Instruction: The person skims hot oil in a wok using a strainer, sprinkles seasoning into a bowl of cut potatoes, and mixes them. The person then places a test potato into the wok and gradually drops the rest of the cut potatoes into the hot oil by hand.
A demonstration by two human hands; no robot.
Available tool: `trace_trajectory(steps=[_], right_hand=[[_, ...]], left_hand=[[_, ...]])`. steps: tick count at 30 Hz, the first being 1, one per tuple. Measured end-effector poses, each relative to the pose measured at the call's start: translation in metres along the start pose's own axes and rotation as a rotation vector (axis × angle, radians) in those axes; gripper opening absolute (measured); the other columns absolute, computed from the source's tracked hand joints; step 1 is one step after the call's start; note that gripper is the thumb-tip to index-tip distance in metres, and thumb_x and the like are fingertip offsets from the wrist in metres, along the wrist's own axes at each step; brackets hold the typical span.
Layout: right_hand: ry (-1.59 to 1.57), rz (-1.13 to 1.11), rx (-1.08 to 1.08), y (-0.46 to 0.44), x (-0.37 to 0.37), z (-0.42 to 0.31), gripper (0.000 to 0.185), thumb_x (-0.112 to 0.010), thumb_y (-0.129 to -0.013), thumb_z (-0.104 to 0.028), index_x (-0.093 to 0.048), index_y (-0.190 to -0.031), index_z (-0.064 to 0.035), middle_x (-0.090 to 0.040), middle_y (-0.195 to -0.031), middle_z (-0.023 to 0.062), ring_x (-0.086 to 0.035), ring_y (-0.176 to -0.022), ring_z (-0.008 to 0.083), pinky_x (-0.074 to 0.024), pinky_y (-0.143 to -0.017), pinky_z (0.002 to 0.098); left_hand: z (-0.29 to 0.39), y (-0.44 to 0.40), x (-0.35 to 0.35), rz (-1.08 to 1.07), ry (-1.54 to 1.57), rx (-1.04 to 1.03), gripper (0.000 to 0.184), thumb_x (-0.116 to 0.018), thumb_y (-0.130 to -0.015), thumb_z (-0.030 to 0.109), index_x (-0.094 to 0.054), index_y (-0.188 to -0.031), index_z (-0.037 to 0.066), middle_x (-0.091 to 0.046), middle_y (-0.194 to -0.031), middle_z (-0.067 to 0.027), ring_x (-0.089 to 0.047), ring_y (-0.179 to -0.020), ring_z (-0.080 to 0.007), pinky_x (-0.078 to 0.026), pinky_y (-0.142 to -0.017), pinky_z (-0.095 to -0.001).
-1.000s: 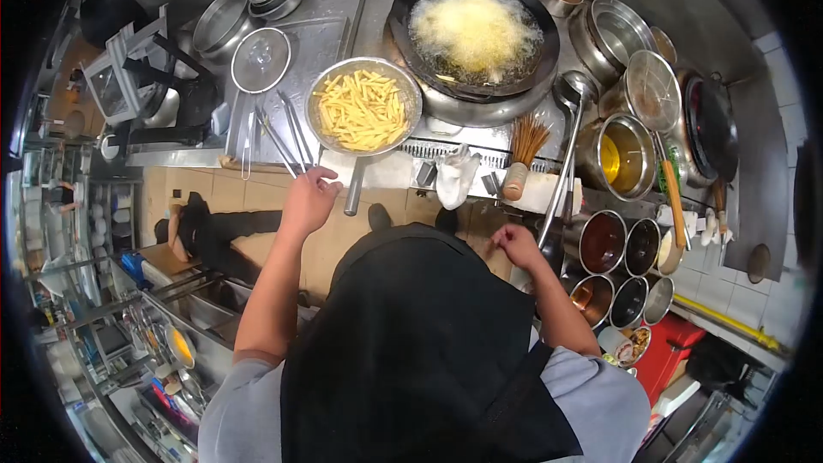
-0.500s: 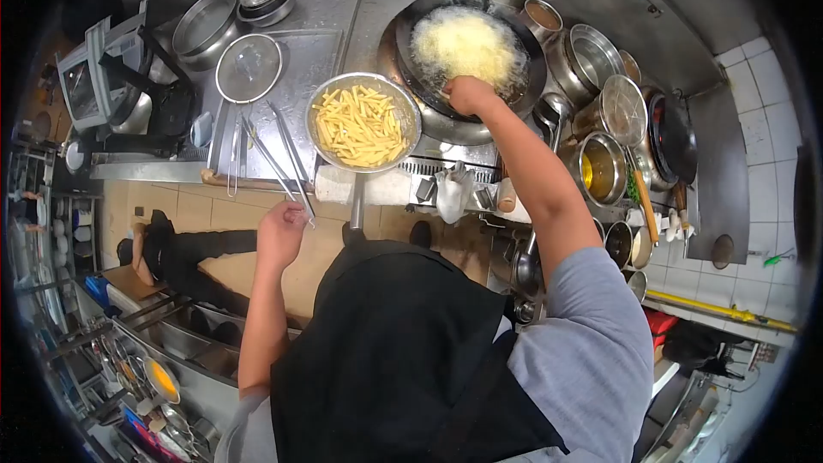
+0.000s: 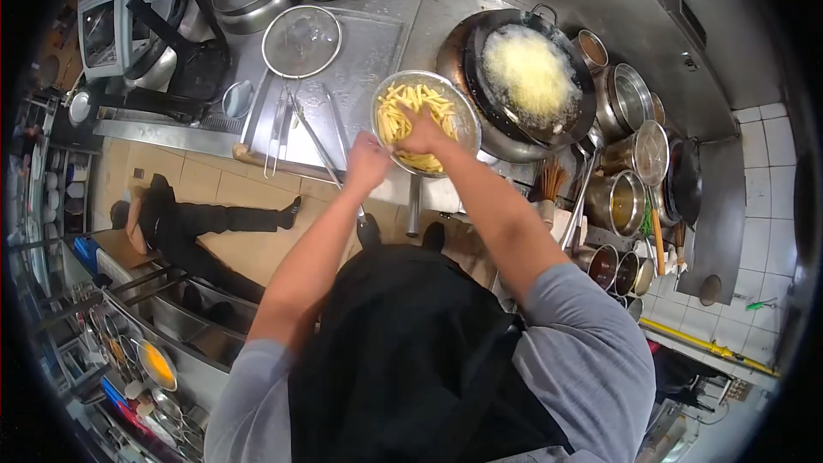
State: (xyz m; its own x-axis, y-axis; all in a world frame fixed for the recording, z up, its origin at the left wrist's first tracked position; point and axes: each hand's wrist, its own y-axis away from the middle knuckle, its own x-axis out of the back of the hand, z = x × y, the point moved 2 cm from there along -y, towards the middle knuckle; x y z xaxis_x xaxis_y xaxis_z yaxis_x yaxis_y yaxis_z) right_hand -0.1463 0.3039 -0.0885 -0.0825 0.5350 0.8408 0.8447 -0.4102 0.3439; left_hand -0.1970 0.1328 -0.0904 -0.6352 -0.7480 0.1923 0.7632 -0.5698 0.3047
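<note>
Probably light, breakable fries [image 3: 417, 96], best scooped loosely. They lie under and around right hand [image 3: 423, 134]'s lowered fingers, inside strainer [image 3: 468, 127]. Left hand [image 3: 369, 161]: fingers curled near rim. Both grips: cannot tell.

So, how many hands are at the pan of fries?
2: the right hand is in among the fries, and the left hand is at the left rim of the pan.

Bright, evenly lit; glare on steel, curved distortion toward black edges.
</note>
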Motion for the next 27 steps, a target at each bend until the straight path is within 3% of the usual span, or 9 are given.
trace_trajectory(steps=[2, 6, 8, 9, 14, 18, 20, 23, 27], right_hand=[[0.069, -0.015, -0.074, 0.003, 0.001, -0.017, 0.091, -0.077, -0.070, -0.034, -0.032, -0.149, -0.0279, -0.021, -0.150, 0.0334, -0.051, -0.121, 0.0454, -0.0449, -0.101, 0.0447], [0.043, -0.010, 0.004, -0.002, -0.010, 0.005, 0.063, -0.073, -0.070, -0.022, -0.053, -0.130, -0.0164, -0.046, -0.135, 0.0268, -0.058, -0.109, 0.0404, -0.0494, -0.093, 0.0434], [-0.007, 0.117, 0.051, -0.013, -0.007, 0.032, 0.046, -0.072, -0.069, -0.017, -0.063, -0.114, -0.0110, -0.061, -0.116, 0.0231, -0.061, -0.105, 0.0365, -0.0505, -0.090, 0.0416], [-0.198, 0.259, 0.152, -0.014, -0.001, 0.044, 0.028, -0.073, -0.071, -0.018, -0.066, -0.097, -0.0087, -0.067, -0.087, 0.0216, -0.065, -0.090, 0.0377, -0.0510, -0.082, 0.0430], [-0.371, 0.390, -0.002, 0.001, 0.040, 0.043, 0.034, -0.075, -0.069, -0.016, -0.067, -0.100, -0.0087, -0.069, -0.094, 0.0190, -0.067, -0.089, 0.0334, -0.0518, -0.082, 0.0396], [-0.782, 0.413, -0.121, 0.002, 0.043, 0.035, 0.033, -0.076, -0.070, -0.012, -0.066, -0.101, -0.0059, -0.070, -0.089, 0.0106, -0.066, -0.083, 0.0198, -0.0519, -0.076, 0.0344], [-0.902, 0.401, -0.128, 0.002, 0.044, 0.028, 0.032, -0.076, -0.071, -0.009, -0.066, -0.101, -0.0045, -0.069, -0.089, 0.0096, -0.065, -0.083, 0.0186, -0.0518, -0.075, 0.0341], [-1.104, 0.341, -0.134, 0.028, 0.071, 0.014, 0.030, -0.074, -0.071, -0.004, -0.064, -0.099, -0.0030, -0.068, -0.090, 0.0074, -0.063, -0.081, 0.0164, -0.0514, -0.072, 0.0337], [-1.179, 0.263, -0.101, 0.048, 0.123, 0.040, 0.029, -0.073, -0.073, 0.000, -0.062, -0.099, -0.0045, -0.068, -0.092, 0.0064, -0.063, -0.079, 0.0162, -0.0522, -0.071, 0.0328]], left_hand=[[-0.011, -0.015, -0.012, 0.170, -0.356, -0.136, 0.027, -0.066, -0.082, 0.007, -0.053, -0.104, -0.001, -0.066, -0.072, -0.0162, -0.069, -0.065, -0.0238, -0.053, -0.057, -0.0350], [-0.024, -0.017, -0.018, 0.127, -0.387, -0.136, 0.031, -0.067, -0.078, 0.004, -0.049, -0.102, 0.001, -0.065, -0.068, -0.0160, -0.068, -0.060, -0.0267, -0.052, -0.056, -0.0364], [-0.021, -0.015, -0.015, 0.078, -0.231, 0.074, 0.038, -0.062, -0.075, 0.006, -0.048, -0.110, 0.005, -0.065, -0.091, -0.0284, -0.063, -0.091, -0.0458, -0.049, -0.079, -0.0478], [-0.018, -0.013, -0.014, 0.063, -0.228, 0.099, 0.045, -0.064, -0.074, 0.008, -0.045, -0.115, 0.003, -0.065, -0.091, -0.0282, -0.063, -0.091, -0.0456, -0.049, -0.080, -0.0477], [-0.003, -0.017, -0.010, 0.209, -0.302, 0.052, 0.055, -0.068, -0.074, 0.014, -0.044, -0.121, -0.003, -0.062, -0.101, -0.0269, -0.061, -0.096, -0.0420, -0.047, -0.084, -0.0455], [0.020, -0.013, -0.016, 0.365, -0.428, -0.359, 0.050, -0.069, -0.075, 0.009, -0.049, -0.118, -0.003, -0.054, -0.112, -0.0213, -0.057, -0.096, -0.0331, -0.046, -0.084, -0.0391], [0.038, -0.014, -0.028, 0.182, -0.268, -0.224, 0.047, -0.066, -0.081, 0.013, -0.048, -0.123, 0.001, -0.055, -0.113, -0.0158, -0.054, -0.100, -0.0278, -0.045, -0.086, -0.0415], [0.052, -0.016, -0.052, -0.304, 0.876, 0.380, 0.043, -0.053, -0.095, 0.033, -0.045, -0.130, 0.010, -0.053, -0.113, -0.0105, -0.054, -0.098, -0.0251, -0.046, -0.088, -0.0466], [0.070, -0.015, -0.070, -0.395, 0.852, 0.381, 0.053, -0.051, -0.097, 0.037, -0.040, -0.137, 0.004, -0.048, -0.130, -0.0193, -0.053, -0.117, -0.0322, -0.045, -0.098, -0.0464]])
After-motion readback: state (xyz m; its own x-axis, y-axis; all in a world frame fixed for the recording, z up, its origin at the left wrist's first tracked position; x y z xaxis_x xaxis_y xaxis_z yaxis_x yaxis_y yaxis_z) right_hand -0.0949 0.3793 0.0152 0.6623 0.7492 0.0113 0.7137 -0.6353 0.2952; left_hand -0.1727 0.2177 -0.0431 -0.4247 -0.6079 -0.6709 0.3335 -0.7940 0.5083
